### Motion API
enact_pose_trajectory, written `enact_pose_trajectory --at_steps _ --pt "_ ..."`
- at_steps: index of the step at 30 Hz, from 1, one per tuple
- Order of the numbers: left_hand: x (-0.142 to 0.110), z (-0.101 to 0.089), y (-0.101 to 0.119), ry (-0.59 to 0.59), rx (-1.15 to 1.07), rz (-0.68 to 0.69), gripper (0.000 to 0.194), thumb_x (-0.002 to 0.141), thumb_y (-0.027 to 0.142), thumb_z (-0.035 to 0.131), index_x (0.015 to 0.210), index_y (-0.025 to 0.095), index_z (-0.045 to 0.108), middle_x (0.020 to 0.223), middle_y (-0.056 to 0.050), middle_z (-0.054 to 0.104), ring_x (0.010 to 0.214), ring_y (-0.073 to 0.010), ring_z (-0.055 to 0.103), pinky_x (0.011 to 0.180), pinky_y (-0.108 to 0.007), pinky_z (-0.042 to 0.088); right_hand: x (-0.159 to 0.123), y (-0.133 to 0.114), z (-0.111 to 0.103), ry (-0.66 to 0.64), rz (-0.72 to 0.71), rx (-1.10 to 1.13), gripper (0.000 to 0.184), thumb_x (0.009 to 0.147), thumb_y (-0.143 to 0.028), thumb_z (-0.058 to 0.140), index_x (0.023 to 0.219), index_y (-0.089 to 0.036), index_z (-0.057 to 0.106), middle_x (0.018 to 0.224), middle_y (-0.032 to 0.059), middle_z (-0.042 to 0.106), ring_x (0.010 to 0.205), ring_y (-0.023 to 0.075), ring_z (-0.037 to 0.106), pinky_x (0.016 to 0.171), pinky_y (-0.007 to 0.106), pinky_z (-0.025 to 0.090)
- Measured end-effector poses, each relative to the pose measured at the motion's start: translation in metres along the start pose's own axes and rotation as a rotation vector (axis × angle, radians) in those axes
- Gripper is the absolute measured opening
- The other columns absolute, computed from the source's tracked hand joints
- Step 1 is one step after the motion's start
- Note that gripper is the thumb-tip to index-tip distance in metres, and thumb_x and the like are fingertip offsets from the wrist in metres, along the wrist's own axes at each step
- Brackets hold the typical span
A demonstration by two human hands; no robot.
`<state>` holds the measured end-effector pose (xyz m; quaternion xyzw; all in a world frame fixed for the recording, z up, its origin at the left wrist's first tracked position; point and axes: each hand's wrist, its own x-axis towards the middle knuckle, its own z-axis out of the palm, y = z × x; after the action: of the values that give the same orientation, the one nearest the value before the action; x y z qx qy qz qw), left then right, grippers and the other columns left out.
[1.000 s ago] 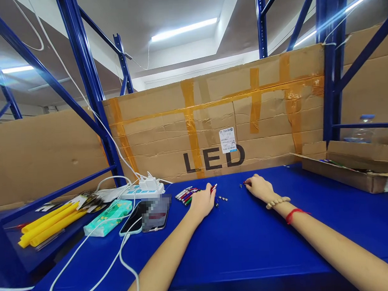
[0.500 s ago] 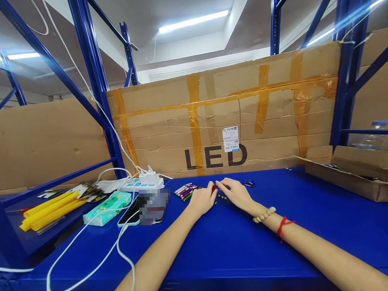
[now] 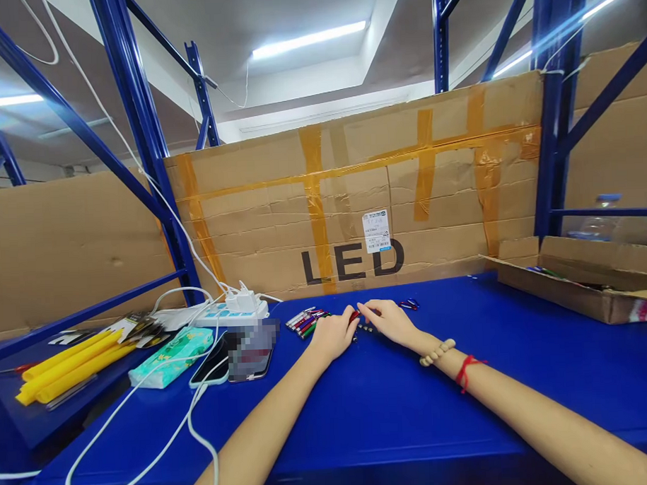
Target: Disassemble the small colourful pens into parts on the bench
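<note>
My left hand [image 3: 333,335] is closed around a small red metal tube [image 3: 354,316], most of it hidden by the fingers. Close beside it, my right hand [image 3: 393,323] has thumb and forefinger pinched at the tube's upper right end; what they grip is too small to make out. Several small shiny pieces [image 3: 365,328] lie on the blue tabletop under the right fingers. Just left of my left hand is a pile of slim metal tubes [image 3: 306,321] in silver, red, green and purple. Beyond my right hand lie a few small dark red and blue pieces [image 3: 409,304].
To the left are two phones [image 3: 211,363], a green tissue pack [image 3: 171,357], a power strip [image 3: 231,313] with trailing white cables, and yellow tubes [image 3: 73,364]. An open cardboard box [image 3: 574,301] stands at right. A large cardboard panel [image 3: 249,231] closes the back.
The view has shifted slightly to the right. Both hands stay together at the red tube, with the right fingertips a little closer to its end.
</note>
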<state>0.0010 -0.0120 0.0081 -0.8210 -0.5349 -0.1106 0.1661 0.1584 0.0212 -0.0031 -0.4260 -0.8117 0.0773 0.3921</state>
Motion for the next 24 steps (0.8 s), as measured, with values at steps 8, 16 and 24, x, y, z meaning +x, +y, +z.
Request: enact_pose_trajectory --at_steps 8,16,24 --pt "-0.0013 -0.0022 0.0004 -0.023 -0.023 -0.012 0.031 0.091 0.036 0.021 0.109 0.019 0.039 0.085 -0.008 0.067 0.079 -0.0227 0.064 0.064 -0.029 0.047 -0.0015 -0.0054 -0.004 -0.062 -0.103 -0.222 0.04 0.089 -0.037 0.031 0.065 -0.019 0.058 0.069 0.002 0.061 0.061 0.0126 0.053 0.056 0.022 0.032" --pt "-0.0021 -0.0045 0.001 -0.045 -0.028 -0.009 0.031 0.09 0.036 0.02 0.107 0.019 0.04 0.086 -0.009 0.066 0.08 -0.023 0.064 0.065 -0.03 0.047 -0.0017 -0.0041 -0.0028 -0.078 -0.099 -0.264 0.039 0.088 -0.036 0.033 0.065 -0.019 0.059 0.069 0.0017 0.06 0.061 0.0123 0.052 0.054 0.022 0.029" --pt "-0.0025 -0.0027 0.0003 -0.027 -0.018 0.003 0.03 0.09 0.037 0.023 0.107 0.02 0.041 0.085 -0.008 0.066 0.078 -0.0228 0.064 0.064 -0.03 0.047 -0.0023 -0.0036 -0.0022 -0.095 -0.101 -0.268 0.039 0.089 -0.036 0.031 0.065 -0.02 0.058 0.069 0.0015 0.06 0.062 0.0127 0.053 0.055 0.022 0.03"
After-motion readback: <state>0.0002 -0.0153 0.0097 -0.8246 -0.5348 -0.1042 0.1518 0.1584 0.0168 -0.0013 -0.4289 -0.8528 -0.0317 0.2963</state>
